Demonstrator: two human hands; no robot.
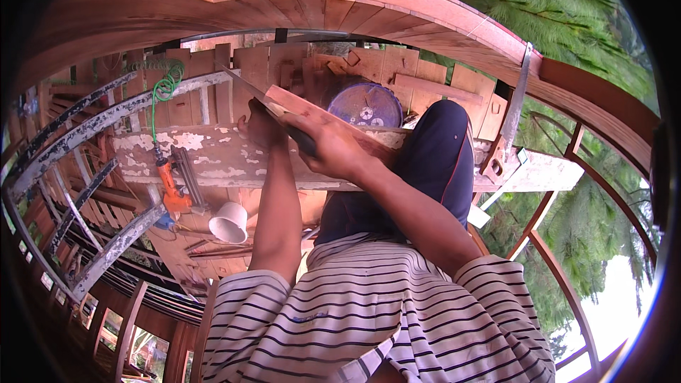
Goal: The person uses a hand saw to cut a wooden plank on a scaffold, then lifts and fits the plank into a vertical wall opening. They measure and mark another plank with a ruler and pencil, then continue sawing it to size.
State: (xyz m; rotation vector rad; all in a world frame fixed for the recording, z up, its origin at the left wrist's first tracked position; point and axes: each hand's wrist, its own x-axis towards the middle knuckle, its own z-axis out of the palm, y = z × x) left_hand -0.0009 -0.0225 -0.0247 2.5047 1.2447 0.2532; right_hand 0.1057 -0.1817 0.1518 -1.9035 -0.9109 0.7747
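Your right grip (342,150) is wrapped around a dark handle (303,140), pressed close along the wooden piece (323,115). Your left grip (264,126) sits at that piece's far end, shadowed and partly covered; can't tell whether it's clasping. The wooden piece slants from there down to your raised knee (441,138), above the paint-flaked surface (206,159). A thin pointed blade (245,85) sticks out up-left past your left grip; can't tell if it belongs to the dark handle.

Around you: handsaw (512,117) upright on the right, wooden handle down by the surface, blade up against the curved wooden rail (418,6). White-ended tool (505,183) just beside it. Purplish round tub (364,105) beyond the wooden piece. Left side: orange power tool (172,186) with green coiled cord (166,84), white bucket (228,223) near it, mouth tipped sideways.
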